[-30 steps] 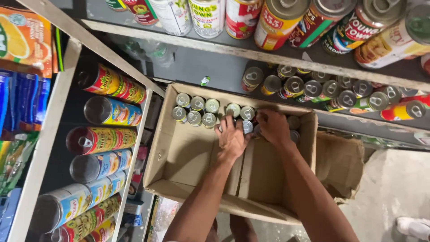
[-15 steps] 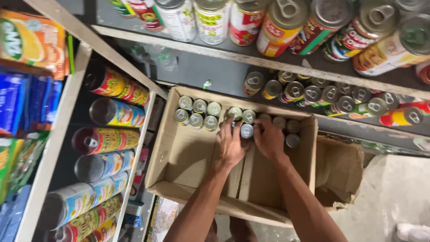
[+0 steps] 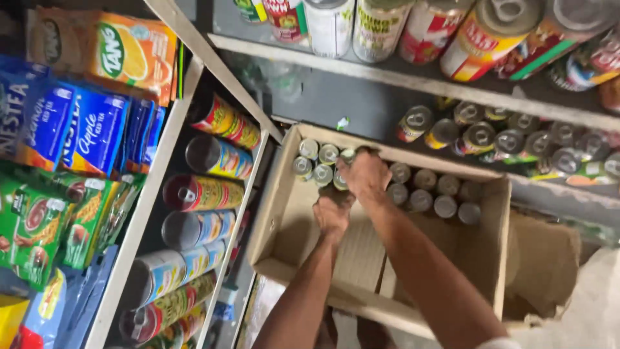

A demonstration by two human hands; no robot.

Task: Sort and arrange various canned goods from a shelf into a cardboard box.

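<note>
Silver-topped small cans (image 3: 423, 189) upright in cardboard box (image 3: 284, 220), both hands (image 3: 365, 176) clasped around some.

both arms outstretched, left hand (image 3: 331, 216) and right hand (image 3: 365, 174) seemingly curled

We see small silver-topped cans (image 3: 423, 190) standing upright in rows along the far side of an open cardboard box (image 3: 284, 220).

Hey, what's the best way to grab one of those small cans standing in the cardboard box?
Probably from straight above, fingers around the rim. The cans stand upright and packed side by side in the cardboard box, so only their round tops are exposed; outer-row cans leave a free side.
</note>
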